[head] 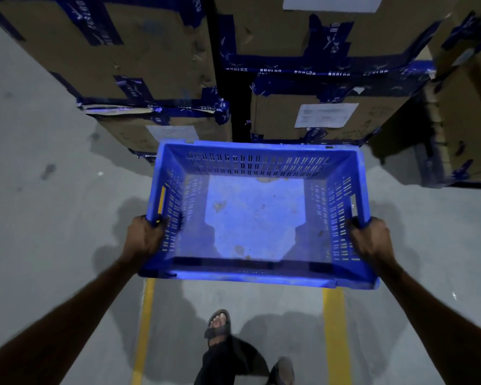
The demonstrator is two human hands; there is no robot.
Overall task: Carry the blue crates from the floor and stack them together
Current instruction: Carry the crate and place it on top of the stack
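I hold one empty blue crate [257, 215] in the air in front of me, above the grey floor. Its walls are slotted and its bottom is scuffed and stained. My left hand [145, 237] grips the rim of the crate's left side wall near the front corner. My right hand [371, 236] grips the rim of the right side wall at about the same depth. No other blue crate is in view.
Tall stacks of brown cardboard boxes [139, 59] sealed with blue tape stand just beyond the crate, with a dark gap [231, 87] between them. Two yellow floor lines [145, 329] run towards me. My sandalled foot [218, 325] steps below the crate.
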